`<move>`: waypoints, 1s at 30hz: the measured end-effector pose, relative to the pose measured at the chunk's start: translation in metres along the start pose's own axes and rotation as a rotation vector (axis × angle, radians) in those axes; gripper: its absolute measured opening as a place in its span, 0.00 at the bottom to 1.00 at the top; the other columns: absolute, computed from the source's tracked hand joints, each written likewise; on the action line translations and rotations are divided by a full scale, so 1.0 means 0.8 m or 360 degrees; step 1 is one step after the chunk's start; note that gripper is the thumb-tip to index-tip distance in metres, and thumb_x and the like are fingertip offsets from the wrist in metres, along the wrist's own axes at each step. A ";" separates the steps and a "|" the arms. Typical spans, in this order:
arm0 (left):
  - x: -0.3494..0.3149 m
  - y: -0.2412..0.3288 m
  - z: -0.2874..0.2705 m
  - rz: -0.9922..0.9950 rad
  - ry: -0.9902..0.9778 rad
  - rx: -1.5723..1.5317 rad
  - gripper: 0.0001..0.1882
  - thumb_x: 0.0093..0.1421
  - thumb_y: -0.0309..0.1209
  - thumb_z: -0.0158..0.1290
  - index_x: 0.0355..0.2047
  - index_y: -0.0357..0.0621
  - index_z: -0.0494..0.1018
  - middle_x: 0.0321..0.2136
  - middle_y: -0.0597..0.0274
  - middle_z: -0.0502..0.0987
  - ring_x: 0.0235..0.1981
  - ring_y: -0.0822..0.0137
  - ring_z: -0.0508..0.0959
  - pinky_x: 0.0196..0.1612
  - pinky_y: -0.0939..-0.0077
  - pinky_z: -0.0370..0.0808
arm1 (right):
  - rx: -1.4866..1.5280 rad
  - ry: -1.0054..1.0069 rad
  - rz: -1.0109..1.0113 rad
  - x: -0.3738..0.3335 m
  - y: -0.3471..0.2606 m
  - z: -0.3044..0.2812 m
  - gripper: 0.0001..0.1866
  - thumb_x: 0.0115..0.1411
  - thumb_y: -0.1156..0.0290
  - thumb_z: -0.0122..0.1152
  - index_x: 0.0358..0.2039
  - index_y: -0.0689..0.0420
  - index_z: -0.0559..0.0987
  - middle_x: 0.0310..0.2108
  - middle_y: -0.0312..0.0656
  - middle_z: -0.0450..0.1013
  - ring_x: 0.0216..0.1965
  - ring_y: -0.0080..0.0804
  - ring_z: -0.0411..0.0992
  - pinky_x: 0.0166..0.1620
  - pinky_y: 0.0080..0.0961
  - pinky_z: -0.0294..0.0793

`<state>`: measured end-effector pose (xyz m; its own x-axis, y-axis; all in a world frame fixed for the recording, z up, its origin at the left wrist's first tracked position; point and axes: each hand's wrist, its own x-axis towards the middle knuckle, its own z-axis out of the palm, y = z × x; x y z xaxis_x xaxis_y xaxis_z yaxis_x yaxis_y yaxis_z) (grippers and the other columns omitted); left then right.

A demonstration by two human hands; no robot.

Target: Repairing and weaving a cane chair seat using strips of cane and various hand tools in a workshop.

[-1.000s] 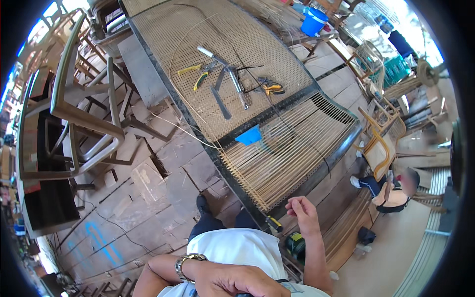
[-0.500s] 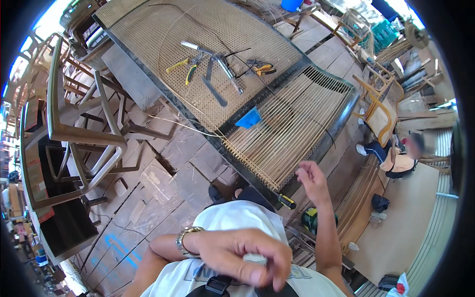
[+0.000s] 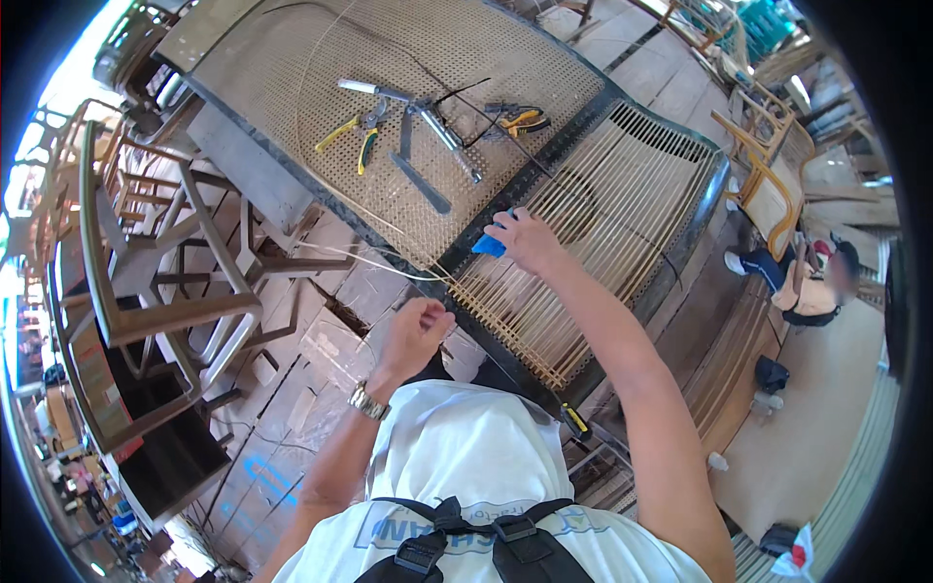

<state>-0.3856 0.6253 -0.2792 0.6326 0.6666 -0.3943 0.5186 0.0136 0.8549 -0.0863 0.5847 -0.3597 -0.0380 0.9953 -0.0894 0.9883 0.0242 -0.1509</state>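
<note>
My right hand (image 3: 527, 243) is closed on a small blue piece (image 3: 489, 246), perhaps cloth or plastic, above the half-woven strands (image 3: 583, 262) of a dark-framed cane panel (image 3: 466, 60). My left hand (image 3: 413, 337), with a metal watch on the wrist, is held off the near left edge of the frame. Its fingers are curled together, and what they hold, if anything, is hidden. A loose pale cane strand (image 3: 384, 264) runs out leftward from the weave close to that hand.
On the finished weave lie yellow-handled pliers (image 3: 364, 136), orange-black pliers (image 3: 525, 120), a flat dark blade (image 3: 421, 185) and a metal tubular tool (image 3: 449, 141). A yellow-black screwdriver (image 3: 575, 422) sticks out at the near corner. Wooden chair frames (image 3: 175, 301) stand left; a person (image 3: 812, 282) sits right.
My right hand has moved from beside the near right edge onto the blue piece and grasped it. My left hand has gone from my chest out toward the panel's left edge, fingers curling.
</note>
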 end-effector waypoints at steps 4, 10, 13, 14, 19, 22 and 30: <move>0.081 -0.010 -0.026 0.0575 0.0005 0.0601 0.14 0.61 0.35 0.61 0.42 0.39 0.76 0.40 0.50 0.78 0.45 0.48 0.77 0.48 0.57 0.74 | -0.0038 0.0118 0.0142 0.028 -0.010 -0.004 0.13 0.57 0.67 0.61 0.43 0.46 0.78 0.44 0.35 0.72 0.48 0.45 0.72 0.48 0.40 0.79; 0.163 -0.033 -0.043 0.1004 -0.0495 0.0883 0.18 0.58 0.35 0.64 0.45 0.38 0.74 0.43 0.50 0.75 0.43 0.46 0.78 0.43 0.54 0.75 | 0.0916 0.0393 0.1630 0.021 -0.067 -0.039 0.25 0.60 0.57 0.69 0.55 0.51 0.74 0.41 0.45 0.77 0.37 0.53 0.76 0.44 0.44 0.77; 0.175 -0.046 -0.050 0.1028 -0.0646 0.1081 0.16 0.59 0.36 0.63 0.43 0.41 0.74 0.42 0.49 0.73 0.43 0.48 0.78 0.42 0.55 0.74 | 0.1848 0.0621 0.2264 -0.004 -0.132 -0.060 0.28 0.63 0.54 0.68 0.57 0.54 0.72 0.38 0.42 0.78 0.31 0.42 0.77 0.43 0.37 0.78; 0.181 -0.052 -0.052 0.1050 -0.0693 0.1070 0.16 0.59 0.36 0.63 0.43 0.41 0.74 0.42 0.49 0.73 0.43 0.48 0.78 0.42 0.55 0.74 | 0.2594 0.0828 0.2450 -0.017 -0.157 -0.054 0.30 0.62 0.53 0.69 0.58 0.55 0.71 0.38 0.40 0.77 0.32 0.37 0.77 0.43 0.35 0.78; 0.206 -0.053 -0.049 0.1277 -0.0716 0.1345 0.13 0.57 0.34 0.64 0.38 0.41 0.76 0.40 0.50 0.72 0.41 0.48 0.76 0.44 0.54 0.73 | 0.2102 0.0842 0.2344 -0.091 -0.249 -0.017 0.31 0.60 0.57 0.70 0.57 0.58 0.69 0.46 0.43 0.73 0.41 0.36 0.76 0.42 0.37 0.78; 0.202 -0.053 -0.047 0.1345 -0.0737 0.1529 0.10 0.58 0.35 0.62 0.35 0.43 0.77 0.40 0.53 0.72 0.41 0.52 0.77 0.46 0.56 0.70 | 0.0271 0.0888 0.2433 -0.075 -0.265 0.001 0.30 0.58 0.61 0.68 0.57 0.57 0.68 0.47 0.51 0.72 0.42 0.48 0.77 0.41 0.43 0.79; 0.215 -0.057 -0.069 0.1479 -0.0815 0.1749 0.05 0.61 0.31 0.56 0.34 0.44 0.76 0.39 0.53 0.73 0.40 0.54 0.79 0.44 0.59 0.72 | 0.0995 0.0592 0.2253 0.084 -0.313 0.041 0.24 0.60 0.61 0.63 0.53 0.54 0.70 0.48 0.55 0.73 0.42 0.59 0.77 0.45 0.50 0.79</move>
<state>-0.3326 0.7805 -0.3672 0.9697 -0.1975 -0.1437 -0.1510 -0.9472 0.2829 -0.3416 0.6427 -0.3603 0.9480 0.1484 -0.2814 -0.0246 -0.8478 -0.5298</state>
